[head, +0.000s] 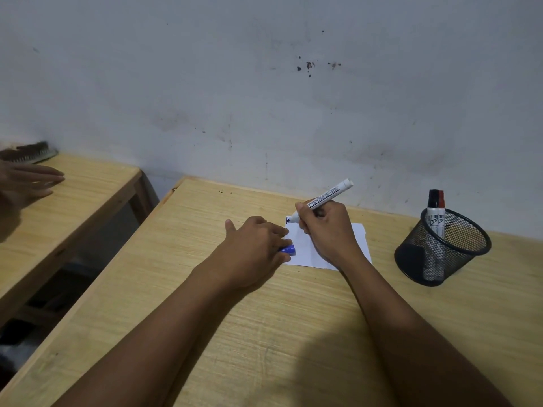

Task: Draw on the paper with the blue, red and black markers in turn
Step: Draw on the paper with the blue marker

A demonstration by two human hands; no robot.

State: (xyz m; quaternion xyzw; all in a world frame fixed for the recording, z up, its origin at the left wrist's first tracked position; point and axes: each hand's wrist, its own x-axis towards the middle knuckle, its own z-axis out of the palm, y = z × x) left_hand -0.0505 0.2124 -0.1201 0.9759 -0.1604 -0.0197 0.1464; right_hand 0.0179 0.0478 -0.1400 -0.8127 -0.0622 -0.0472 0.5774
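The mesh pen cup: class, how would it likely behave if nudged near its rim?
The pen cup is open wire mesh, so probably light. Two capped markers stand tall and lean to one side, so a rim nudge might tip it. On the smooth desk, a low push would more likely slide it.

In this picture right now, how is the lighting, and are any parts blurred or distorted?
Head view: dim, flat light; a soft shadow lies on the near table; no glare on the paper. Wide-angle bending curves the table edges. The right hand and blue marker look sharp; another person's hand at the left edge is blurred.
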